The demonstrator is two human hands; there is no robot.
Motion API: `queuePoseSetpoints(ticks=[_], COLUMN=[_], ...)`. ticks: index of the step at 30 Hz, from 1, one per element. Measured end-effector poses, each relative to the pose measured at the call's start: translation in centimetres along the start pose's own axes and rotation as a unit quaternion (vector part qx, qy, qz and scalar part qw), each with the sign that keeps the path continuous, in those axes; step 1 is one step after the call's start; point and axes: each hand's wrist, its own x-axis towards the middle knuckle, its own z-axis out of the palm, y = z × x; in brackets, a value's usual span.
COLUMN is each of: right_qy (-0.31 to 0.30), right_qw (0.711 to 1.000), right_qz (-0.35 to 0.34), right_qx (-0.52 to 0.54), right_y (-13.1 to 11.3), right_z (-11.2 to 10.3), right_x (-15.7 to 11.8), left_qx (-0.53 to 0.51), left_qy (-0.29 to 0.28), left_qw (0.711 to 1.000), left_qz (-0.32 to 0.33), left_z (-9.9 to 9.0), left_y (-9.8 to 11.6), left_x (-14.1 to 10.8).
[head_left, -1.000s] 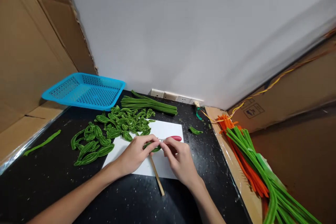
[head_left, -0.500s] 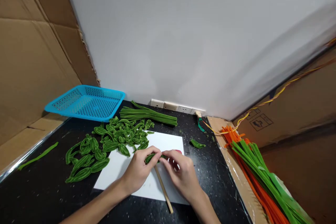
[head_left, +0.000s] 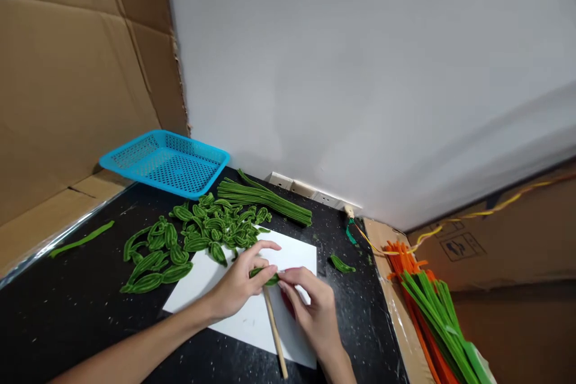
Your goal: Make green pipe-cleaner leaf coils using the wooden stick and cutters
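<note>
Over the white sheet (head_left: 243, 327), my left hand (head_left: 236, 291) grips a small leaf of green pipe cleaner (head_left: 272, 280) between thumb and fingers, its index finger raised and stretched out. My right hand (head_left: 312, 306) pinches the leaf's right end with thumb and index finger. Below both hands a thin wooden stick (head_left: 275, 336) lies on the sheet, its near end reaching past the edge. A pile of finished-looking green pipe-cleaner leaves (head_left: 211, 225) spreads to the left of the sheet and over its far corner. One loose leaf (head_left: 342, 264) rests on the black table to the right.
A blue perforated basket (head_left: 164, 159) stands at the back left. Green pipe cleaners (head_left: 265, 198) lie bundled near the power strip (head_left: 310, 191). Orange strips (head_left: 405, 261) and bright green ones (head_left: 443, 306) lie on cardboard at the right. A single green strip (head_left: 83, 239) lies far left.
The camera view has shifted, so the scene sits a little differently. My left index finger has lifted off the leaf and straightened. My right hand still pinches the leaf's end.
</note>
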Motion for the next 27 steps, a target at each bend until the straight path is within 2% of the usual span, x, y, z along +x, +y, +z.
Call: queuePoseSetpoints(ticks=[3,7,8,10,14,16,18,21,23,24,27], right_qy=[0.042,0.197,0.216,0.189,0.049,0.019,0.020,0.100,0.141,0.135,0.029], right_qw=[0.998,0.975,0.969,0.974,0.995,0.998,0.998,0.987,0.980,0.981,0.994], right_qz=[0.031,0.095,0.099,0.095,0.041,0.025,0.053,0.113,0.120,0.116,0.100], right_qx=[0.030,-0.033,-0.058,-0.087,-0.073,-0.056,-0.021,0.049,0.072,0.073,0.041], right_y=[0.0,0.7,0.9,1.0,0.4,0.0,-0.2,0.1,0.3,0.4,0.2], right_z=[-0.4,-1.8,-1.9,-1.7,-0.3,0.3,0.3,-0.5,-1.0,-1.1,-0.6], right_x=[0.1,-0.3,-0.4,-0.5,-0.1,0.1,0.3,0.4,0.4,0.4,0.3], left_qx=[-0.011,-0.008,-0.004,0.003,0.009,0.024,0.030,0.030,0.050,0.061,0.071], left_qy=[-0.007,-0.009,-0.009,-0.014,-0.022,-0.033,-0.047,-0.042,-0.025,-0.020,-0.031], left_qw=[1.000,1.000,1.000,1.000,1.000,0.999,0.998,0.999,0.998,0.997,0.996], left_qz=[-0.002,0.001,0.002,0.006,0.018,0.020,0.014,0.017,0.033,0.043,0.047], left_z=[-0.1,-0.3,-0.3,-0.2,-0.2,-0.3,-0.4,-0.4,-0.4,-0.4,-0.3], left_y=[0.1,-0.1,-0.2,-0.3,-0.3,-0.2,-0.1,-0.1,-0.1,-0.1,0.0], left_x=[0.1,0.4,0.4,0.3,0.0,-0.1,-0.1,0.0,0.1,0.1,0.1])
